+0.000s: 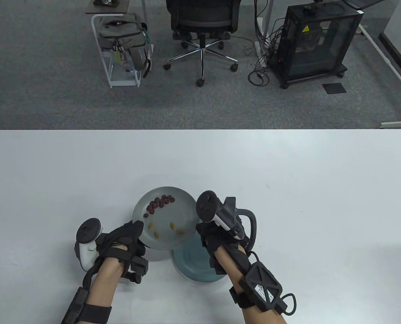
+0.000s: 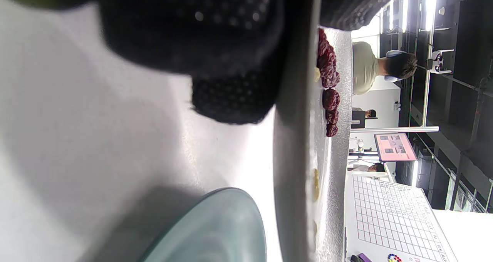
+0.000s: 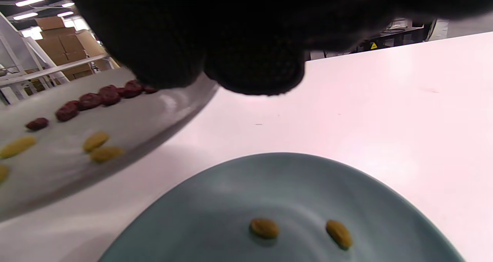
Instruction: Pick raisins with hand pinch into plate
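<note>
My left hand (image 1: 136, 234) grips the near-left rim of a grey plate (image 1: 183, 206) and holds it tilted above the table. The plate carries a row of dark red raisins (image 1: 160, 202) and a few yellow raisins (image 1: 172, 224). A teal plate (image 1: 190, 266) lies on the table just below and to the right; in the right wrist view it (image 3: 269, 185) holds two yellow raisins (image 3: 264, 228). My right hand (image 1: 207, 236) hovers over the teal plate beside the grey plate's right rim, fingertips (image 3: 254, 69) bunched. I cannot tell whether they hold anything.
The white table (image 1: 288, 202) stretches wide to the left, right and far side of the plates. Beyond its far edge are an office chair (image 1: 202, 30), a side cart with a bag (image 1: 124, 37) and a black cabinet (image 1: 317, 40) on the floor.
</note>
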Motion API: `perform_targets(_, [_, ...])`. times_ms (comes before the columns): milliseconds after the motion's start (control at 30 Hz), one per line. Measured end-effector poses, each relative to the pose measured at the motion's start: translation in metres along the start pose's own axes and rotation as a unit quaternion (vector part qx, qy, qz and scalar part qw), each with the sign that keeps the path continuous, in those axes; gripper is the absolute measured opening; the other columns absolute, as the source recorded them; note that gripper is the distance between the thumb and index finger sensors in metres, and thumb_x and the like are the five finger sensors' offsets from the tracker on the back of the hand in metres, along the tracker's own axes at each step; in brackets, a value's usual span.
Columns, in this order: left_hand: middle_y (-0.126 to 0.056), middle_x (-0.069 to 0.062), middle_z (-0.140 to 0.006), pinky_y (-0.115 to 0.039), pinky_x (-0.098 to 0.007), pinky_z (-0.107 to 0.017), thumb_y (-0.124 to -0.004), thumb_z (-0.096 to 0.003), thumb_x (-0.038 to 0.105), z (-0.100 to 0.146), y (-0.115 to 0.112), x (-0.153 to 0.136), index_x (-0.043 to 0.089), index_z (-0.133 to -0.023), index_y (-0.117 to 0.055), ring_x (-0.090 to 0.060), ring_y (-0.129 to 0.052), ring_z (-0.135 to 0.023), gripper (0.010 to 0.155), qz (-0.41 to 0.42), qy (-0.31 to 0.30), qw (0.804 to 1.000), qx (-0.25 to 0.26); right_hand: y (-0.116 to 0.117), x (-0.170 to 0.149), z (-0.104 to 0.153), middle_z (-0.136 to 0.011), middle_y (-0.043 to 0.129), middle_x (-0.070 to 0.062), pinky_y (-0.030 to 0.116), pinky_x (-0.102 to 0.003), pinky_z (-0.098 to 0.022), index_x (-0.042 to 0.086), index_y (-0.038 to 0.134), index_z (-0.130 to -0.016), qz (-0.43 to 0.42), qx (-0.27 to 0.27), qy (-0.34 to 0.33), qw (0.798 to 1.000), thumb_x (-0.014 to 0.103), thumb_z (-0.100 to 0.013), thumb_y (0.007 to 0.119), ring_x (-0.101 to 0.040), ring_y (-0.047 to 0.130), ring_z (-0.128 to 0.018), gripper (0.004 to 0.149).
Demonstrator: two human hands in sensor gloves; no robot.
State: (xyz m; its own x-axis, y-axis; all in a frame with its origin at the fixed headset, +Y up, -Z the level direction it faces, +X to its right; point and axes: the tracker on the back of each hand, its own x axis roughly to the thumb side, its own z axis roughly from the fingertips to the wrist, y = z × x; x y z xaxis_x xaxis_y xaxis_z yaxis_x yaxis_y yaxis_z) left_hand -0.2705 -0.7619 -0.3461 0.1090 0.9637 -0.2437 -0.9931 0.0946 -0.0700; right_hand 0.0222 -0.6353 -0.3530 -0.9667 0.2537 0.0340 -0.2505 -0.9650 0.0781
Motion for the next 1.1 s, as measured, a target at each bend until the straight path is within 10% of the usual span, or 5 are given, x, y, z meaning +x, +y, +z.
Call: perform_targets(1100, [-0.104,-0.018,-0.047,-0.083,-0.041,-0.016,-0.073,-0.0512,0.036,0.001,-0.018,0.000,-0.006,-0.083,-0.079,-0.021,-0.100,-0.014,0.053,-0.022,-0.003,0.999,-0.041,0.039,0.039,0.001,-0.043,0.107,-0.006,0.086,-0.039,-0.025,0.010,0.092,-0.080,0.089,0.035,-0.051,0.994,0.039,-0.040,0.099,-0.020,0.097,-0.025,0.050])
